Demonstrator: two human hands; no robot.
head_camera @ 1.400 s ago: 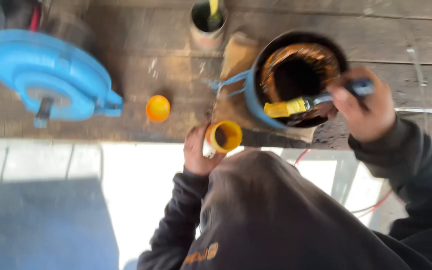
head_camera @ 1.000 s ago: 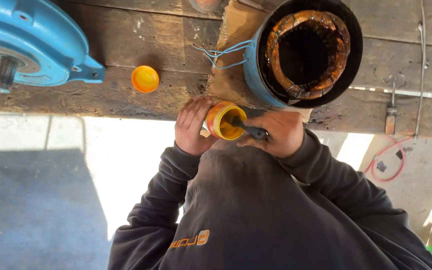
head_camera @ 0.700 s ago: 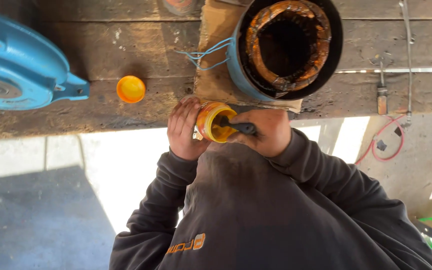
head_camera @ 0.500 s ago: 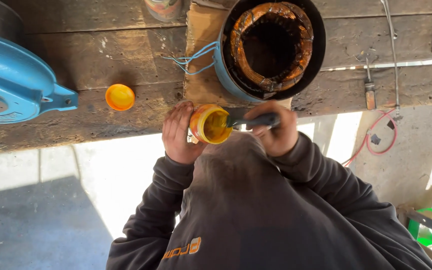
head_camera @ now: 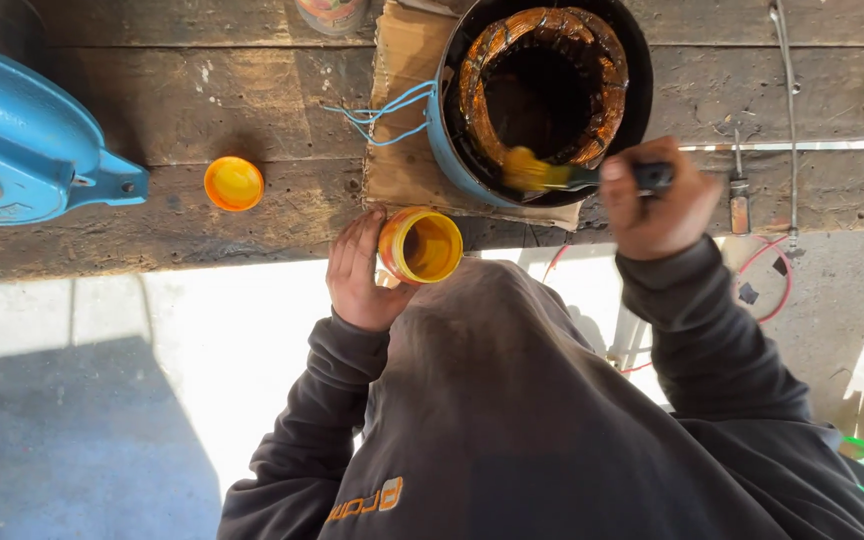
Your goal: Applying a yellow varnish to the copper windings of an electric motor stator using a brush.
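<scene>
motor stator [head_camera: 542, 95] sits open-end up on wooden bench [head_camera: 202, 110]. small orange jar [head_camera: 421, 245] just below-left of stator, left hand [head_camera: 362, 272] wrapped round it. right hand [head_camera: 657, 195] grips brush [head_camera: 572, 176], lying sideways, yellow tip pointing left onto stator's copper windings.

Open yellow jar [head_camera: 422, 245] at the bench edge; wet yellow brush [head_camera: 562, 176] over copper-wound stator [head_camera: 542, 90].
</scene>
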